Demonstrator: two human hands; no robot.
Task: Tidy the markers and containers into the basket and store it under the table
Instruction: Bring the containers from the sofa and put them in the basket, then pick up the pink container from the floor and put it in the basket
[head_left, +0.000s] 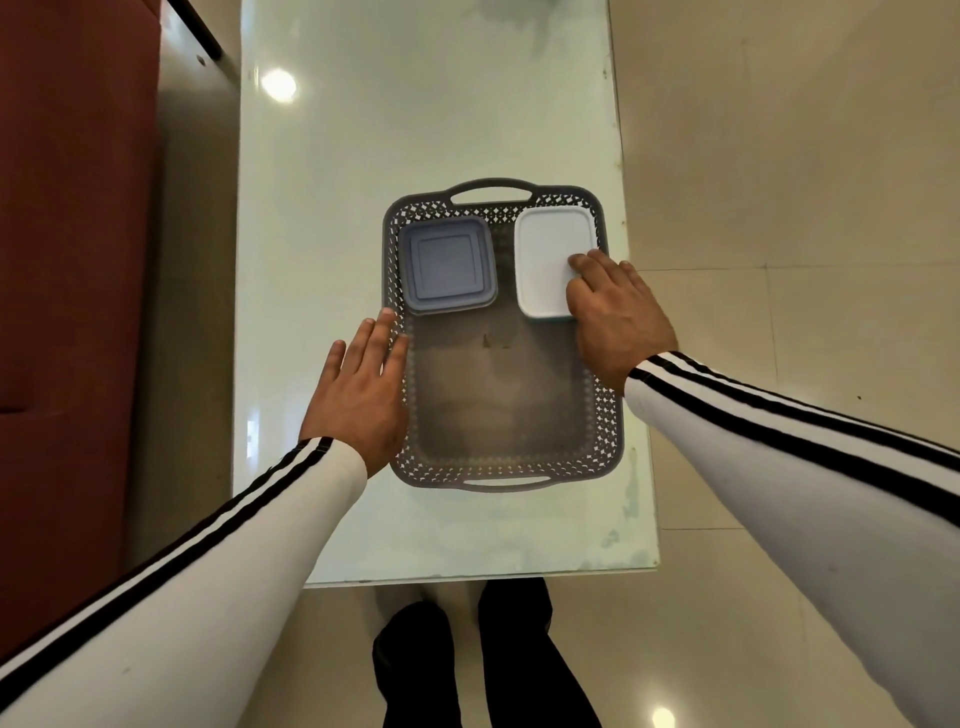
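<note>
Step in hand: the white container (548, 260) is being seated in the far right corner of the basket (608, 415); this is judged the last of the container placing, since no marker can be made out anywhere on the counter (363, 156)
Right hand (615, 317): laid over the near right corner of the white container, the grip half curled, fingertips resting on the lid; whether anything is pinched cannot be told
Left hand (358, 395): held flat with the grip spread, empty, fingers lying along the basket's left rim
Blue container (448, 265): set in the far left corner of the basket, apart from the white one, lid on
Basket: stood on the counter near its near edge, the near half of its floor bare
Next move: release of the white container is called for, then both handles (491, 191) are to be taken so the basket can be lowered under the counter
</note>
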